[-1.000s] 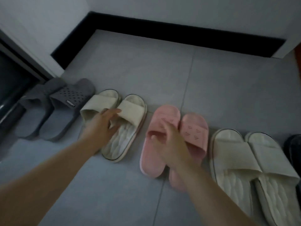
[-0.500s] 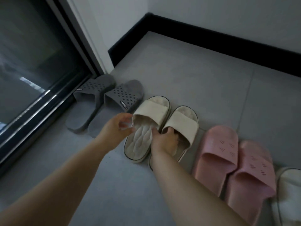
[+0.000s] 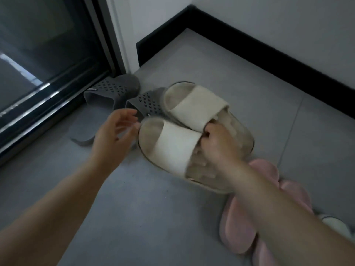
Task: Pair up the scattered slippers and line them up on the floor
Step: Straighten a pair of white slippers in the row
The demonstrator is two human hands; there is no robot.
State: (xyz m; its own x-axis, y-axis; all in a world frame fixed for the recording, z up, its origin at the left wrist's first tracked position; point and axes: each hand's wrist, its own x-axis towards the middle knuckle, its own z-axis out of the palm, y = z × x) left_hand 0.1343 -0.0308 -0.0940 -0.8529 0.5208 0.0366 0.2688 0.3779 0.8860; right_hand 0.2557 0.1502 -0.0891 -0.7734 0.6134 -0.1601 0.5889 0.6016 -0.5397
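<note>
Head view, dim light. My right hand (image 3: 217,143) sits mid-frame with its fingers hooked under the straps of the cream slippers (image 3: 184,131), clamped on both at once. The two lie side by side, touching, toes pointing to the upper left of the frame; I cannot tell whether they are lifted or resting on the floor (image 3: 146,208).

My left hand (image 3: 115,135) is left of centre, fingers spread apart, holding nothing. Its fingertips are just beside the toe of the nearer cream slipper; contact unclear.

The grey slippers (image 3: 115,91) are in the upper left-centre, perforated straps visible, next to the dark door frame (image 3: 57,87). The right-hand grey slipper is partly covered by the farther cream one and by my left hand.

The pink slippers (image 3: 242,223) are at lower right, partly hidden under my right forearm, just below the heels of the cream pair.

A white slipper (image 3: 334,225) shows only as a sliver at the right edge.

Black skirting board (image 3: 249,47) runs along the wall at upper right.
</note>
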